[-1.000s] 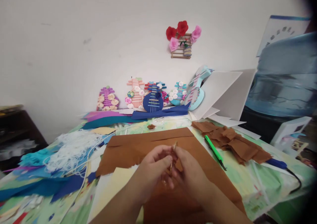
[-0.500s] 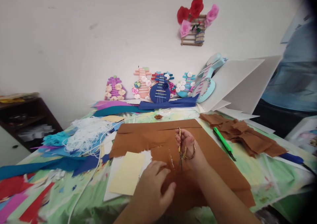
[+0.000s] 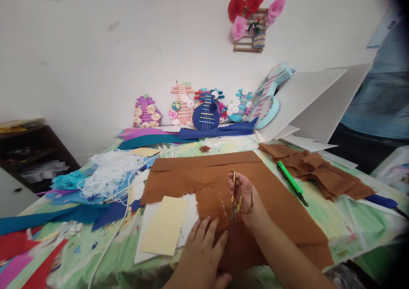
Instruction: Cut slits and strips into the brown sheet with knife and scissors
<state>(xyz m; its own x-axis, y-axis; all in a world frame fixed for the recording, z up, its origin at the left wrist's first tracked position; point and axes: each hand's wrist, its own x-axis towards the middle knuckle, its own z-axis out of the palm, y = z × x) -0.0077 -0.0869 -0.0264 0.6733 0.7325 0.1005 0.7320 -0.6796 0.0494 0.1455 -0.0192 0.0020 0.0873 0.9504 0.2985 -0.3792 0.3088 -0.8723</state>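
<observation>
A large sheet of brown crepe paper (image 3: pixel 281 221) lies over the front of the table. A pair of gold-handled scissors (image 3: pixel 234 199) is in my right hand (image 3: pixel 244 195), fingers curled round the handles and blades pointing down at the brown sheet. Beside the blades runs a pale, broken slit or line in the sheet. My left hand (image 3: pixel 203 248) rests flat on the sheet's lower part, fingers spread. Left of it, a pale yellow paper rectangle (image 3: pixel 163 225) lies on a white board (image 3: pixel 191 208) that shows past the sheet's ragged edge.
A green utility knife (image 3: pixel 290 182) and crumpled brown paper strips (image 3: pixel 306 165) lie at right. White cord (image 3: pixel 110 171) is heaped at left among coloured scraps. Several lute-shaped crafts, including a dark blue one (image 3: pixel 206 116), stand along the wall beside white boards (image 3: pixel 306 93).
My left hand has lowered and spread flat on the brown sheet. My right hand keeps hold of the scissors, a little lower in view. The camera has shifted slightly.
</observation>
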